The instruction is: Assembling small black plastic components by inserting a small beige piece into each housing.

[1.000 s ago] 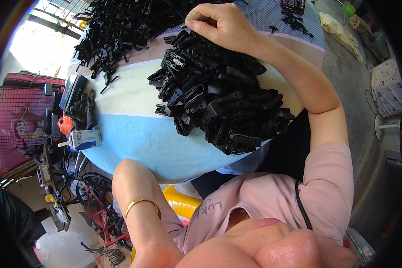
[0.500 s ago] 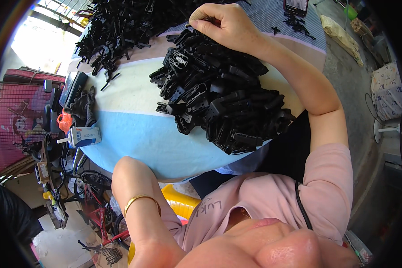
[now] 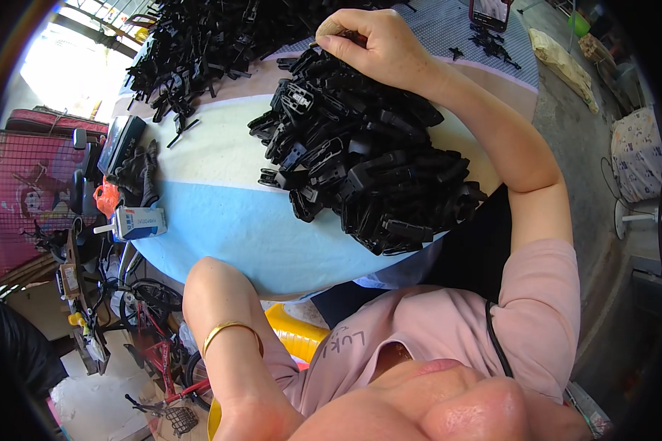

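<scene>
At the far side of a big pile of black plastic clip-like parts (image 3: 375, 154), my right hand (image 3: 382, 44) is closed, its thumb and bent forefinger together. A tan covering wraps the forefinger's end; what the fingers hold is hidden. The right forearm passes along the pile's right side. My left elbow rests against the table's near edge, with a gold bangle (image 3: 232, 331) on that arm. Only the wrist and a part of my left hand (image 3: 261, 420) show at the lower edge, and its fingers are out of sight.
A second heap of thin black parts (image 3: 206, 44) covers the far left of the striped tabletop (image 3: 213, 220). A phone (image 3: 490, 13) stands at the far right near loose black pieces (image 3: 493, 44). A blue-white carton (image 3: 140, 223) and dark gloves (image 3: 141, 173) lie at the left edge.
</scene>
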The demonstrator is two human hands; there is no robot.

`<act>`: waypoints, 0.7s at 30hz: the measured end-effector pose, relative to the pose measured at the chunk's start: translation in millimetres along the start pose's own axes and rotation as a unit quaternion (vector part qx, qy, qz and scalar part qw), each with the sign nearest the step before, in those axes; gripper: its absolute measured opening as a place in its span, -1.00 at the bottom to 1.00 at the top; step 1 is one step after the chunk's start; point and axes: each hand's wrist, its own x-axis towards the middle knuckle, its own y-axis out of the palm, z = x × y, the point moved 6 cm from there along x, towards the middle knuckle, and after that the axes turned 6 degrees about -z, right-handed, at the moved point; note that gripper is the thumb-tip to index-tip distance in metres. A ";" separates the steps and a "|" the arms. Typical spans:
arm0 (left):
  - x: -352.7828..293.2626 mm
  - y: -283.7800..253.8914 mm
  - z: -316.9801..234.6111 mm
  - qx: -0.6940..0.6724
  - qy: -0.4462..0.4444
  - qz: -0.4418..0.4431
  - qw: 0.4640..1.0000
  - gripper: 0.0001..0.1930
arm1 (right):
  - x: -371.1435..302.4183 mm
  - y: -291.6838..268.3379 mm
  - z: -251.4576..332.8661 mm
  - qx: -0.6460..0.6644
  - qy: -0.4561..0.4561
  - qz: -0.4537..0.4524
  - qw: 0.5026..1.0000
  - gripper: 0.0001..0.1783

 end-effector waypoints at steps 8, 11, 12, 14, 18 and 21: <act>7.8 -4.0 9.3 0.060 0.041 -0.098 0.993 -0.41 | -3.3 4.9 -6.3 -0.073 -0.059 0.022 0.995 -0.87; -3.2 -2.9 -2.0 0.060 -0.032 -0.063 0.996 -0.42 | -3.9 4.4 -8.3 -0.066 -0.069 0.013 0.995 -0.87; 1.8 -1.9 4.6 0.060 -0.031 -0.068 0.995 -0.42 | -2.8 6.1 -7.0 -0.058 -0.085 0.006 0.995 -0.87; 10.8 -0.4 12.7 0.049 -0.002 -0.081 0.995 -0.42 | -1.9 8.0 -5.3 -0.060 -0.097 0.000 0.993 -0.88; 14.2 1.8 21.4 0.030 0.053 -0.085 0.995 -0.42 | -2.9 8.8 -8.0 -0.061 -0.082 0.011 0.995 -0.88; 15.0 0.6 19.7 0.012 0.094 -0.090 0.991 -0.42 | -3.7 5.5 -5.9 -0.066 -0.087 -0.002 0.994 -0.88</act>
